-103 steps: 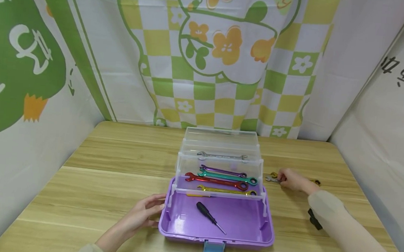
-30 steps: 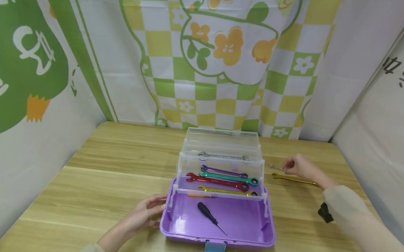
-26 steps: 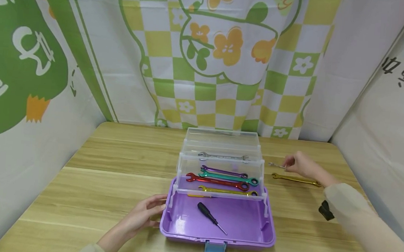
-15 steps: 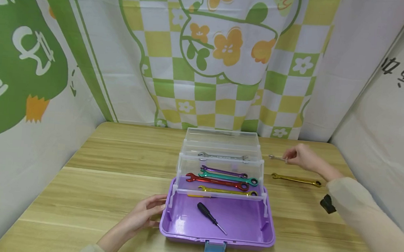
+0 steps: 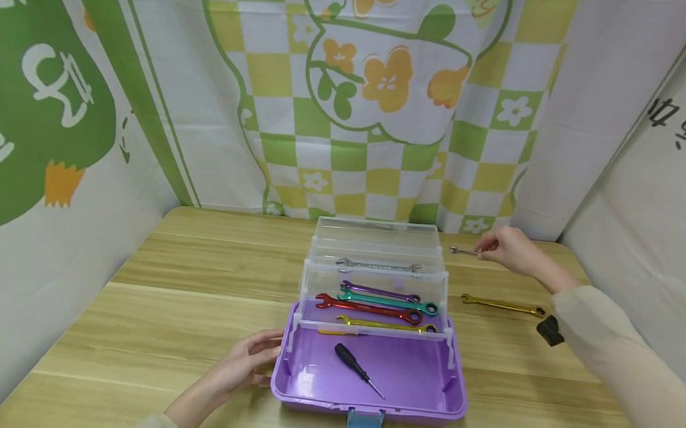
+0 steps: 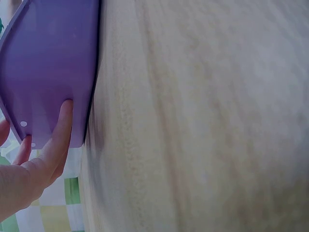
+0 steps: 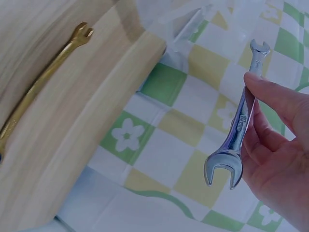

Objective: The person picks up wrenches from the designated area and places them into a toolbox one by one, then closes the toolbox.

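Note:
In the right wrist view my right hand (image 7: 280, 140) pinches a silver double open-ended wrench (image 7: 237, 125) between thumb and fingers. The head view shows that hand raised at the back right, beside the toolbox's clear trays. My left hand (image 5: 243, 361) rests its fingers against the left wall of the purple toolbox (image 5: 364, 407); the left wrist view shows fingertips on its purple side (image 6: 48, 63). On the clear trays lie a silver wrench (image 5: 380, 266), a purple one (image 5: 380, 291), a teal one (image 5: 387, 302), a red one (image 5: 368, 308) and a gold one (image 5: 385, 325).
A gold combination wrench (image 5: 504, 305) lies on the wooden table (image 5: 191, 296) right of the toolbox. A black-handled screwdriver (image 5: 352, 361) is in the purple bottom, with a yellow item (image 5: 336, 333) partly under the tray. A patterned curtain (image 5: 381, 109) hangs behind.
My right hand has lifted the silver wrench from beside the gold one and carried it up, back and slightly left. The left hand has stayed at the toolbox wall.

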A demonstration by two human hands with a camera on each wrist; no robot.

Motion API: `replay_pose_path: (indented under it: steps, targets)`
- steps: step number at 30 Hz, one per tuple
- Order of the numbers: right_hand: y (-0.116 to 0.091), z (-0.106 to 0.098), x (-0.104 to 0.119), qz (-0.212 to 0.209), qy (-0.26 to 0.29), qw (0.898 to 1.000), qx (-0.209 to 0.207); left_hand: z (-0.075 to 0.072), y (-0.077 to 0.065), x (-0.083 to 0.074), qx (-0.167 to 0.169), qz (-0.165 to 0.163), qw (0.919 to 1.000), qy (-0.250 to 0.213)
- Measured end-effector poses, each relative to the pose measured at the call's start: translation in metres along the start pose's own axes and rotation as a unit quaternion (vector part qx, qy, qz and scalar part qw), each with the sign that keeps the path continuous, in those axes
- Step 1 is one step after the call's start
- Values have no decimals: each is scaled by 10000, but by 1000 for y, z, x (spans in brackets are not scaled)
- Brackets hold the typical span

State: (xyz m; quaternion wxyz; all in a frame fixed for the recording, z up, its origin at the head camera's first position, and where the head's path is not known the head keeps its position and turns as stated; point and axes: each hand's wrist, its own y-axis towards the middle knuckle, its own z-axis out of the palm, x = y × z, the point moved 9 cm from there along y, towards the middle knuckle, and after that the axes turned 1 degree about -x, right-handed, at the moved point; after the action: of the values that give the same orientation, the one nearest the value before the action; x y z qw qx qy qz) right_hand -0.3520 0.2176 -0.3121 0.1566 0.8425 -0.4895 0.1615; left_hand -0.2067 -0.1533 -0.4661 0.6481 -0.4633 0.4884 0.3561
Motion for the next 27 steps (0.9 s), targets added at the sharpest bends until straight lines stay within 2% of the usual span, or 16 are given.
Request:
replay_pose_path:
  steps: [14,27]
  targets:
    - [25,4,35,-413,248,9988,77,1,0,1,28,-42,10000,-23]
    - [48,22,64,-650,459,9963,323,1,0,0,60,-35,10000,-21]
